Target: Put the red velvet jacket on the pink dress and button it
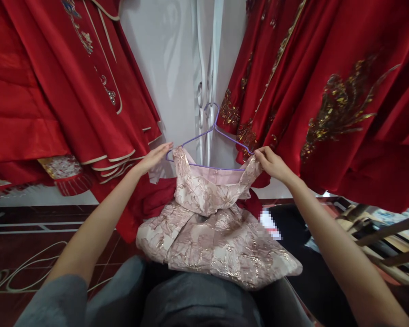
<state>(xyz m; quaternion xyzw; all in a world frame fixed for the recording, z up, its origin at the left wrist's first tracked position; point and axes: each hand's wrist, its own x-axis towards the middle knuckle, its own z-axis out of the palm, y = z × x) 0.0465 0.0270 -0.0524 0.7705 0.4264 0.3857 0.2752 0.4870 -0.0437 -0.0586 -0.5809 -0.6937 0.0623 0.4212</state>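
A pink and gold brocade dress (pixel 221 240) with a full skirt lies over my lap, its bodice raised in front of me. A thin purple hanger (pixel 199 136) runs through the neck, its ends at the two shoulder straps and its hook pointing up. My left hand (pixel 157 158) is beside the hanger's left end, fingers stretched out toward the left strap (pixel 180 159); its thumb is hidden. The right strap (pixel 255 167) is pinched in my right hand (pixel 271 162) near the hanger's right end.
Red embroidered garments (pixel 98 91) hang at the left, and red gowns with gold sequins (pixel 334 113) at the right. White cabinet doors (pixel 163 54) stand behind the hanger. A white cable (pixel 30 263) lies on the tiled floor. A dark cloth (pixel 293 227) and wooden bars (pixel 391 236) are at the right.
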